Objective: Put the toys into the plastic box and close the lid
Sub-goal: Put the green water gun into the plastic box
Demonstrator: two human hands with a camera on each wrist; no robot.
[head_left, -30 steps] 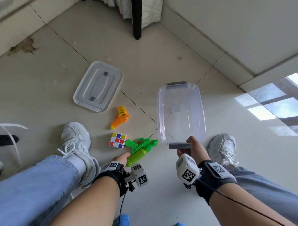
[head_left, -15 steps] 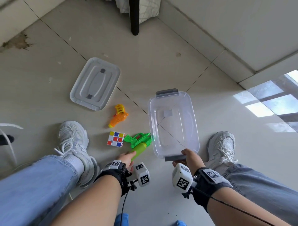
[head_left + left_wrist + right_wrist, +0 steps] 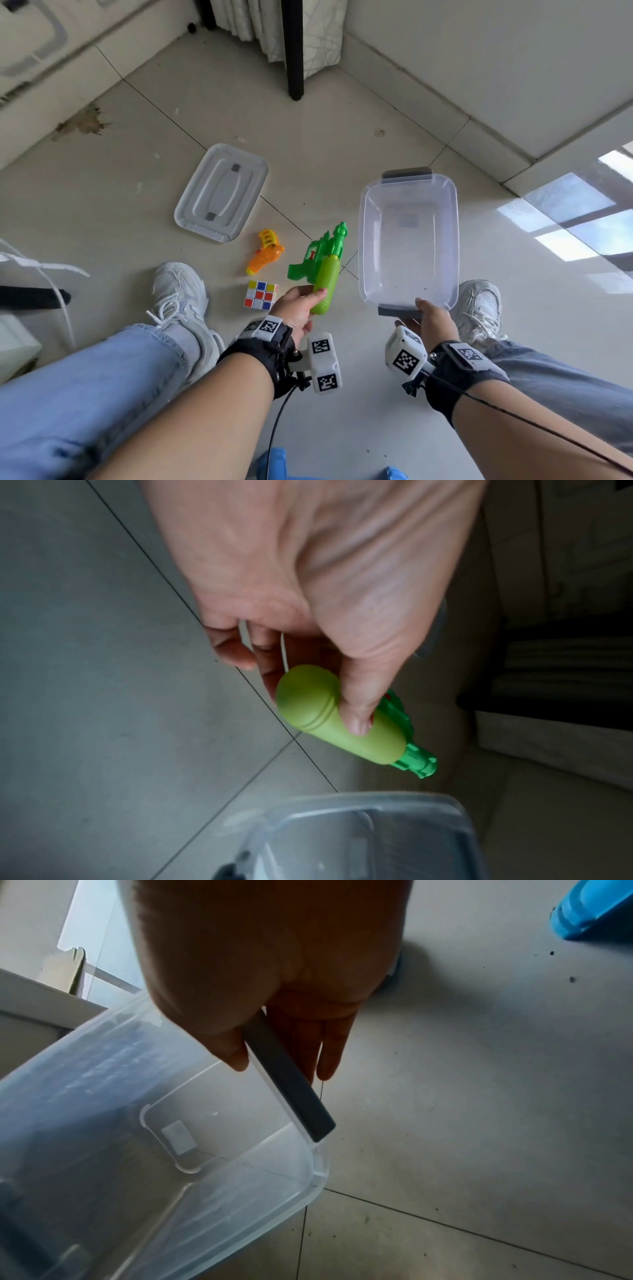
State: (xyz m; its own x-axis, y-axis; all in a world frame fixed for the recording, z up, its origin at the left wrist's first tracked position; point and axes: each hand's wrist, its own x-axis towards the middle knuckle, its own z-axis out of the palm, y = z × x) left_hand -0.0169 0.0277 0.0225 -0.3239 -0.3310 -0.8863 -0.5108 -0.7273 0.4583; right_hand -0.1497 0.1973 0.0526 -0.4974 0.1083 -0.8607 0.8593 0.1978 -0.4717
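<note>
My left hand grips the tank end of a green water gun, held above the floor just left of the clear plastic box. In the left wrist view thumb and fingers pinch the gun's light-green tank. My right hand holds the box by its near grey handle, thumb over the rim. Nothing lies in the box. An orange toy gun and a colour cube lie on the floor left of the green gun. The grey lid lies farther back.
My two white shoes flank the toys and box on the tiled floor. A black furniture leg and a curtain stand behind. A blue object sits near me. A wall ledge runs along the right.
My left hand has lifted the green water gun off the floor and turned its nozzle away from me. My right hand has pulled the box closer.
</note>
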